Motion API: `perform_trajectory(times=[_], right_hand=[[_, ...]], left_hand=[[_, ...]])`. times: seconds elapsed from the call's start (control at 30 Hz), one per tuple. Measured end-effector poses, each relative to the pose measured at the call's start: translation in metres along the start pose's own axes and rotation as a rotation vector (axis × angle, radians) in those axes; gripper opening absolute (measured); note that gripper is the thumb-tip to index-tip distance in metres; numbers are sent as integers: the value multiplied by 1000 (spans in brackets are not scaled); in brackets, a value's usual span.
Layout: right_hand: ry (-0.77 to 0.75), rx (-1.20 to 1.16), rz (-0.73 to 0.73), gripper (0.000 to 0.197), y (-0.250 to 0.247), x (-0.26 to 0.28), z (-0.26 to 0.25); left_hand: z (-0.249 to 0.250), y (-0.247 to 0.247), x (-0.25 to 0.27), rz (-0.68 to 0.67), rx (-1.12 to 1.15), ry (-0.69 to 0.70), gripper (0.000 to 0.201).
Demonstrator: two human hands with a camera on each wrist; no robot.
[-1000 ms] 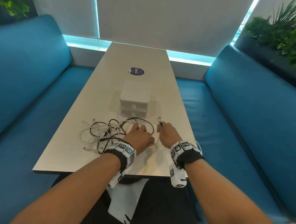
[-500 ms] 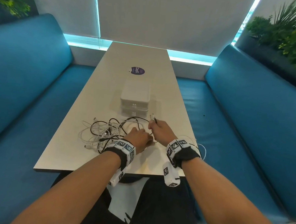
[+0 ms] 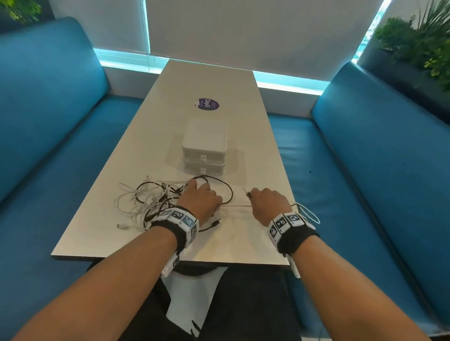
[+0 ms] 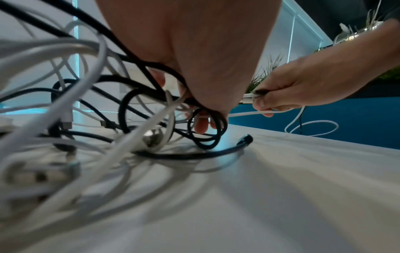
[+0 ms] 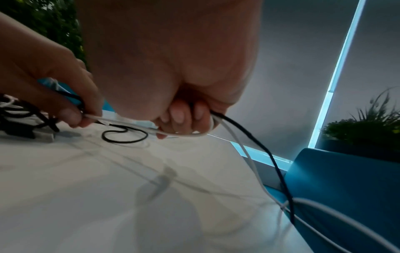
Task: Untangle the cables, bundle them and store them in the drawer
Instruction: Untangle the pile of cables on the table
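Your left hand pinches a white cable at the tangled cables on the counter. Your right hand grips that cable's other stretch with a black cable

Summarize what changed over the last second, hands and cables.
The right hand moved left toward the pile, then pulled back right with its grip on a white cable and a black cable; the white one now stretches taut between the hands. The left hand stayed on the tangle, holding cable strands. The drawer box stayed shut and in place.
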State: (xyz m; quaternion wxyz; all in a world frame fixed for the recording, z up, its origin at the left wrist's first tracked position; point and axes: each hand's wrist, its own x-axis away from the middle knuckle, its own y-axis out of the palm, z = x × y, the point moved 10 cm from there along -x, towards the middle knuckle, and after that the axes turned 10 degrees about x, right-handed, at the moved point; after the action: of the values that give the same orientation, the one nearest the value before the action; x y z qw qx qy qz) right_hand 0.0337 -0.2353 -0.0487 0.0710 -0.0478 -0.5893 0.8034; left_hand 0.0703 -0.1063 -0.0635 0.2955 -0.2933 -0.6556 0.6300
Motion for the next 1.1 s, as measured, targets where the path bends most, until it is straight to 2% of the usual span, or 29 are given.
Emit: perform_trajectory(times=[0.17,0.27,0.37,0.47,0.53,0.67,0.77,0.93,1.0,1.1], right_hand=[[118,-151,-7,22,-5,-5,0],[49,-291,-13,21,-13,-11,-25],[14,-501,-97,24,-7,-14,-47],[-6,-588,-202,32,6,-14,-54],[-40,-591,-267,32,15,-10,-56],[-70,-458,-213,28,18,-5,-50],[-28,-308,-149,26,14,-3,-30],[103,-139,-146,28,16,3,17],[162,-146,-170,26,17,5,22],[267,-326,-151,28,16,7,15]], left_hand=[[10,2,-1,-54,-69,11,20],[13,0,-3,-73,-60,-8,21],[16,-4,-3,-61,-30,-21,16],[12,-7,3,-45,15,-27,15],[8,-10,6,-11,39,-38,22],[4,-12,6,-13,11,-75,27],[-4,-14,5,-32,-65,-98,26],[-14,-10,8,-40,-102,-128,24],[-9,-10,5,-21,-86,-119,25],[0,-8,0,-11,-57,-111,21]])
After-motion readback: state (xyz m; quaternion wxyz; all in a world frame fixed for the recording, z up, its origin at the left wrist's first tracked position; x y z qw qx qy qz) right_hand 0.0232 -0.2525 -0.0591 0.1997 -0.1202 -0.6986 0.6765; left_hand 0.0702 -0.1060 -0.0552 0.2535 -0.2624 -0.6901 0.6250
